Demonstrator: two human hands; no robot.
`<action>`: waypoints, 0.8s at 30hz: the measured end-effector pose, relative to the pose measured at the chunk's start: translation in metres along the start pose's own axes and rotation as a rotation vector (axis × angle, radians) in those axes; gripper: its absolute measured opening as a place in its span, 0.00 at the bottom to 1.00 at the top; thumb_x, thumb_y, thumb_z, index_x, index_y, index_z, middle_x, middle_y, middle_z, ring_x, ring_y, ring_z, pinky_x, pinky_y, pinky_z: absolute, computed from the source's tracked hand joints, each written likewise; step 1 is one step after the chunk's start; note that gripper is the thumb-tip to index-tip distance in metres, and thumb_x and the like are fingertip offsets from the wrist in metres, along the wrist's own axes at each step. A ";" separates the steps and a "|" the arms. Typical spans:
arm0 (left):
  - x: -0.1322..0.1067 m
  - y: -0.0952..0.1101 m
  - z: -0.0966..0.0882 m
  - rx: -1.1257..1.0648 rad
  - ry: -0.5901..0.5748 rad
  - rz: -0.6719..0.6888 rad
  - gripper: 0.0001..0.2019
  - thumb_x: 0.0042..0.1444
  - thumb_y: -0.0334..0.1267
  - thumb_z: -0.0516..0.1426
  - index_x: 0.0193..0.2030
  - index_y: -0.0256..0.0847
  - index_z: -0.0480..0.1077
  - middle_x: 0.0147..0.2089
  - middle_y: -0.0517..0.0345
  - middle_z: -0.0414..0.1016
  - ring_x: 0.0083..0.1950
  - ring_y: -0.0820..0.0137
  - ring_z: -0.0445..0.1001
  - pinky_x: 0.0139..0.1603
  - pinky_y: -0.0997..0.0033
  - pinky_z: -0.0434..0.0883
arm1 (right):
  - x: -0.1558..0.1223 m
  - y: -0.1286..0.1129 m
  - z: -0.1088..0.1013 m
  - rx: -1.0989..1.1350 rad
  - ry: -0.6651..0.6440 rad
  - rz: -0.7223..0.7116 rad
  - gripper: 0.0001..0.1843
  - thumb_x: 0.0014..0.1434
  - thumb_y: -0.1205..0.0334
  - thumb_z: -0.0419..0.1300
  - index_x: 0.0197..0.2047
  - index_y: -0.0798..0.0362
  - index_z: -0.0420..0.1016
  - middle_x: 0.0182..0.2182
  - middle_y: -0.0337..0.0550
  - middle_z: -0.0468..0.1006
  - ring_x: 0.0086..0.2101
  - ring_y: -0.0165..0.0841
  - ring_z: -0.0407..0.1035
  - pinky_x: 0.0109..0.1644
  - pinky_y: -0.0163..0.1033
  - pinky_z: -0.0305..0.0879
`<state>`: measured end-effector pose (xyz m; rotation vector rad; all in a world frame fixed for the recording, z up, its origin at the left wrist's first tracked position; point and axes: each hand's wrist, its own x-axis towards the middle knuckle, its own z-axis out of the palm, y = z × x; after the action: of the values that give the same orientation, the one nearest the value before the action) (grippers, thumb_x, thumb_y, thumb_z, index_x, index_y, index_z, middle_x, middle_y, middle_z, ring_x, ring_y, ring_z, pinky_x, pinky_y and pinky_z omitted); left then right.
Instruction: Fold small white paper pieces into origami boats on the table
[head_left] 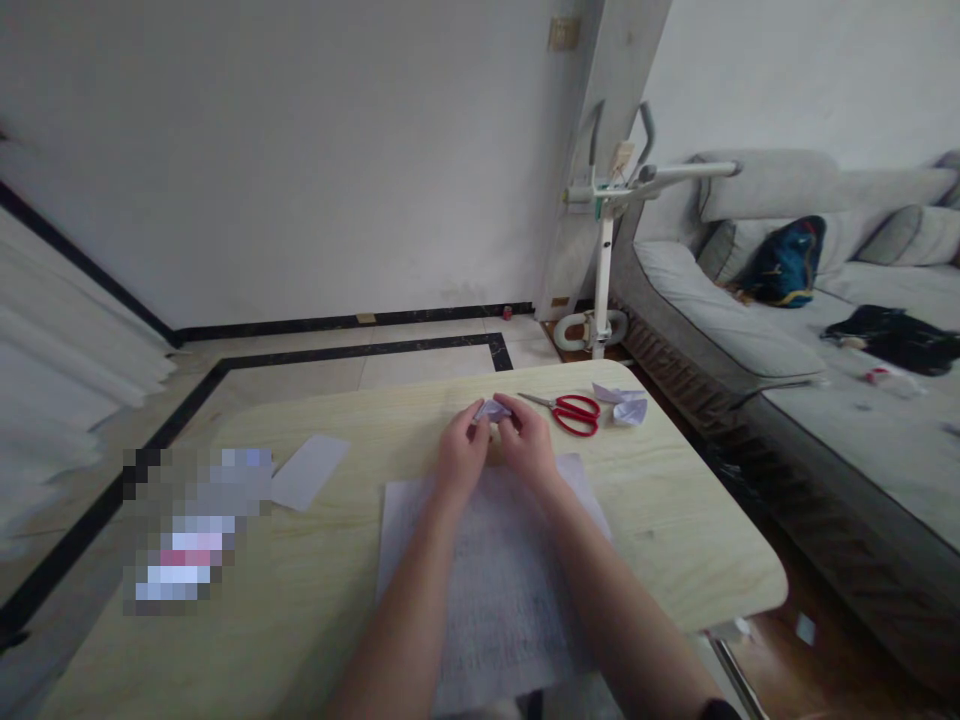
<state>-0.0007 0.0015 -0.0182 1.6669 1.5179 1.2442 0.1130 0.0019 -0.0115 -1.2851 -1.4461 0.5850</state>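
Both my hands meet over the far middle of a light wooden table (675, 540). My left hand (463, 455) and my right hand (528, 440) pinch a small folded piece of white paper (491, 409) between their fingertips, just above the tabletop. Under my forearms lies a large white sheet (495, 590) with faint print. Red-handled scissors (571, 412) lie just right of my right hand. Beyond them rests another folded white paper shape (622, 403).
A small white paper slip (309, 470) lies on the left of the table beside a blurred-out patch (191, 525). A grey sofa (825, 400) with a blue bag (784, 262) and dark clothes stands right. A white exercise machine (604, 260) stands behind the table.
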 end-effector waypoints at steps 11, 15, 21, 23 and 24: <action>-0.001 0.000 0.000 0.017 -0.012 0.021 0.20 0.61 0.43 0.49 0.55 0.34 0.68 0.49 0.45 0.75 0.44 0.66 0.75 0.47 0.67 0.71 | 0.001 0.004 0.000 -0.030 -0.017 -0.017 0.20 0.55 0.67 0.51 0.49 0.57 0.74 0.43 0.50 0.78 0.42 0.37 0.73 0.47 0.40 0.68; -0.002 0.001 0.000 0.010 -0.032 0.010 0.21 0.61 0.44 0.49 0.55 0.35 0.68 0.46 0.47 0.76 0.40 0.67 0.76 0.44 0.68 0.72 | 0.002 0.005 -0.002 -0.049 -0.017 -0.026 0.19 0.57 0.65 0.51 0.49 0.56 0.74 0.43 0.50 0.79 0.41 0.36 0.73 0.47 0.40 0.68; -0.003 0.004 -0.001 0.041 -0.018 0.042 0.18 0.58 0.37 0.51 0.55 0.36 0.67 0.52 0.48 0.74 0.45 0.67 0.75 0.47 0.69 0.72 | 0.003 0.005 -0.006 -0.120 -0.014 -0.063 0.18 0.58 0.65 0.51 0.50 0.55 0.74 0.43 0.49 0.79 0.42 0.36 0.73 0.47 0.40 0.68; -0.003 0.004 -0.001 0.054 -0.024 0.034 0.19 0.58 0.36 0.51 0.55 0.36 0.67 0.52 0.48 0.74 0.48 0.66 0.74 0.49 0.68 0.71 | 0.002 0.005 -0.006 -0.144 -0.018 -0.075 0.18 0.58 0.65 0.51 0.50 0.55 0.74 0.43 0.49 0.79 0.42 0.37 0.73 0.47 0.40 0.68; -0.003 0.003 -0.001 0.059 -0.027 0.027 0.19 0.58 0.35 0.50 0.55 0.36 0.68 0.52 0.48 0.74 0.50 0.65 0.74 0.51 0.67 0.71 | 0.002 0.004 -0.006 -0.153 -0.023 -0.080 0.18 0.58 0.66 0.51 0.50 0.55 0.74 0.43 0.49 0.79 0.42 0.37 0.73 0.47 0.40 0.68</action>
<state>0.0003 -0.0019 -0.0158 1.7404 1.5345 1.1969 0.1203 0.0039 -0.0126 -1.3360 -1.5785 0.4441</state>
